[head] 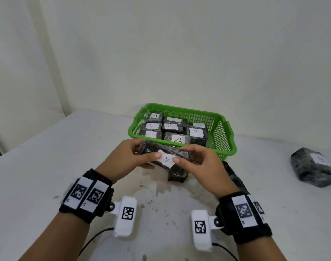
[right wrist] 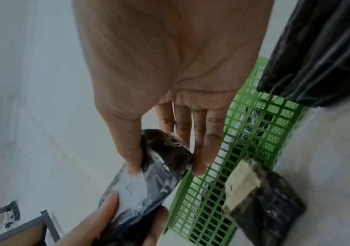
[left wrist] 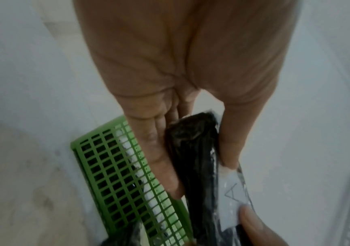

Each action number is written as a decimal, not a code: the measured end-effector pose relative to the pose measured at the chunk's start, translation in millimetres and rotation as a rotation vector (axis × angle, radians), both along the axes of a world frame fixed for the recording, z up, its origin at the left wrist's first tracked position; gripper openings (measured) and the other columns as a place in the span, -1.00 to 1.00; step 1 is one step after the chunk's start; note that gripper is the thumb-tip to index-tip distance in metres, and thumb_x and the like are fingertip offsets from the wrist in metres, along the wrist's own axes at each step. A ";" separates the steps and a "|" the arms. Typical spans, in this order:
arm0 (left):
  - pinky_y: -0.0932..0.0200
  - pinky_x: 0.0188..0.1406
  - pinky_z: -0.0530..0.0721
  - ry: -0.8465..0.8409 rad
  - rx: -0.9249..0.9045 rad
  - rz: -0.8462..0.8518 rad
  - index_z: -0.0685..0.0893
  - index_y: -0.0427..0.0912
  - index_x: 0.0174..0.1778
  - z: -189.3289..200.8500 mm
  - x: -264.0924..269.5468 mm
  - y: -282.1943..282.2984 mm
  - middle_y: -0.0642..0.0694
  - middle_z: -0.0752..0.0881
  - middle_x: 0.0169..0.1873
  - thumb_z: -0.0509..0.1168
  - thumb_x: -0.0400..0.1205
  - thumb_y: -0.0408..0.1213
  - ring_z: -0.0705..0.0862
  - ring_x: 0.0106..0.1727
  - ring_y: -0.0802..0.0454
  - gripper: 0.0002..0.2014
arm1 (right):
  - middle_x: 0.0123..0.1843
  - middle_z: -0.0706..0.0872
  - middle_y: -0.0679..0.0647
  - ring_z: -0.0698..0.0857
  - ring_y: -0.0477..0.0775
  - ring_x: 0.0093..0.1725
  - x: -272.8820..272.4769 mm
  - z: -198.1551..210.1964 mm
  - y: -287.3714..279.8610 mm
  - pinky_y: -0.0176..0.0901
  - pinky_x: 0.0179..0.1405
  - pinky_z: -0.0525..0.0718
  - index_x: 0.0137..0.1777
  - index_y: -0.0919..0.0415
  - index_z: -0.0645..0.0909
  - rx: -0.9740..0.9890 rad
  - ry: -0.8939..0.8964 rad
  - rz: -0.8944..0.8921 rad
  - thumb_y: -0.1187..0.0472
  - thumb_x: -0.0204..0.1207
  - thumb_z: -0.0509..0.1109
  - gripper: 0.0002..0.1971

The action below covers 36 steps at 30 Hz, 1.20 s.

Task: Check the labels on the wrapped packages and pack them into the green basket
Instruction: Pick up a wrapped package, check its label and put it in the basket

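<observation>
Seen from above, leftmost: left hand (head: pixel 129 157), wrist in a black band with printed square markers, thumb and fingers curled round the left end of a dark plastic-wrapped package (head: pixel 165 154). Thumb lying on top, at the left edge of the package's white label (head: pixel 167 159) — a handwritten "A", upside down from the wearer's side. Held clear of the white table (head: pixel 48 166), just in front of the green basket (head: pixel 225 146), near its front wall.

Next across, right hand (head: pixel 196 163), banded the same way, gripping the right end of that same package, thumb tip at the label's right edge, fingers wrapped behind. Confirmed close up by both wrist cameras: left hand (left wrist: pixel 182 83) with fingers under and thumb over the package (left wrist: pixel 193 149), label (left wrist: pixel 231 196) between the two thumbs; right hand (right wrist: pixel 170 74) likewise pinching the package (right wrist: pixel 159 166) at the label (right wrist: pixel 132 186), basket wall (right wrist: pixel 222 191) just beside.

Behind the hands, the basket sits on the table, packed with dark wrapped packages, labels up — mostly "A", one reading "B" (head: pixel 196 132) at the right side. Below the held package, a smaller dark package (head: pixel 177 175) resting on the table. Partly hidden behind the right wrist, another dark wrapped bundle (head: pixel 234 178). Far right, well apart from the basket, a lone package (head: pixel 311 169) on the table, label blurred, seemingly "B".
</observation>
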<state>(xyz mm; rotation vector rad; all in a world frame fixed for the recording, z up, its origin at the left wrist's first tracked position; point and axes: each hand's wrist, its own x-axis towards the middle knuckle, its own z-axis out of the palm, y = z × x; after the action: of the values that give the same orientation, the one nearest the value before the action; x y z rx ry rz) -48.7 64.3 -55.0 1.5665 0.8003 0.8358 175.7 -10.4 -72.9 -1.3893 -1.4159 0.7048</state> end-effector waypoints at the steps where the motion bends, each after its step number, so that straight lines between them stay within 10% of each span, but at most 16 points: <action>1: -0.22 0.13 0.79 -0.017 0.001 0.018 0.78 -0.27 0.17 -1.2 4.3 -0.8 -0.21 0.86 0.02 0.51 0.55 -0.31 0.84 0.06 -0.19 -0.72 | 0.06 0.91 -0.04 0.87 -0.02 0.08 2.1 0.3 -1.4 0.14 0.22 0.83 0.14 -0.03 0.81 0.007 0.021 -0.007 -0.02 0.44 0.72 -0.69; 17: -0.07 -0.03 0.82 -0.315 -0.165 -0.016 0.74 -0.42 0.18 -21.1 23.6 -4.6 -0.37 0.81 0.10 0.55 0.51 -0.22 0.81 0.12 -0.25 -0.58 | 0.10 0.93 0.11 0.90 0.08 0.15 15.6 -3.3 -11.0 -0.15 0.13 0.84 0.22 0.27 0.79 0.049 0.286 0.010 0.44 0.44 0.67 -0.65; 30: -0.10 0.05 0.82 -0.225 -0.037 -0.060 0.69 -0.41 0.24 -17.6 26.2 -15.3 -0.31 0.82 0.09 0.43 0.51 -0.35 0.82 0.10 -0.24 -0.62 | 0.11 0.92 0.04 0.88 0.01 0.16 8.9 4.3 -17.8 0.12 0.30 0.82 0.17 0.16 0.83 0.085 0.227 -0.020 0.26 0.39 0.75 -0.65; 33: -0.22 0.06 0.81 -0.224 0.018 -0.020 0.70 -0.35 0.21 -16.9 22.3 -15.0 -0.26 0.82 0.06 0.44 0.53 -0.43 0.83 0.07 -0.21 -0.68 | 0.33 0.84 -0.01 0.79 0.02 0.38 12.0 1.8 -16.6 0.16 0.43 0.73 0.33 -0.07 0.78 -0.013 0.266 0.007 -0.14 0.35 0.75 -0.46; 36: -0.24 0.01 0.82 -0.219 0.055 -0.047 0.70 -0.28 0.20 -16.9 22.5 -17.2 -0.26 0.78 0.07 0.44 0.54 -0.52 0.83 0.06 -0.16 -0.69 | 0.31 0.85 0.18 0.81 0.26 0.36 16.0 0.4 -15.0 0.24 0.39 0.75 0.38 0.18 0.76 -0.118 0.474 0.057 -0.10 0.47 0.66 -0.45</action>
<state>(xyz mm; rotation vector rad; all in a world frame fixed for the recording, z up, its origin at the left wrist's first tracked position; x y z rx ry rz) -26.2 47.1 -71.9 1.5053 0.5850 0.9828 191.8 -25.4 -72.5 -1.1713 -1.0534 1.0878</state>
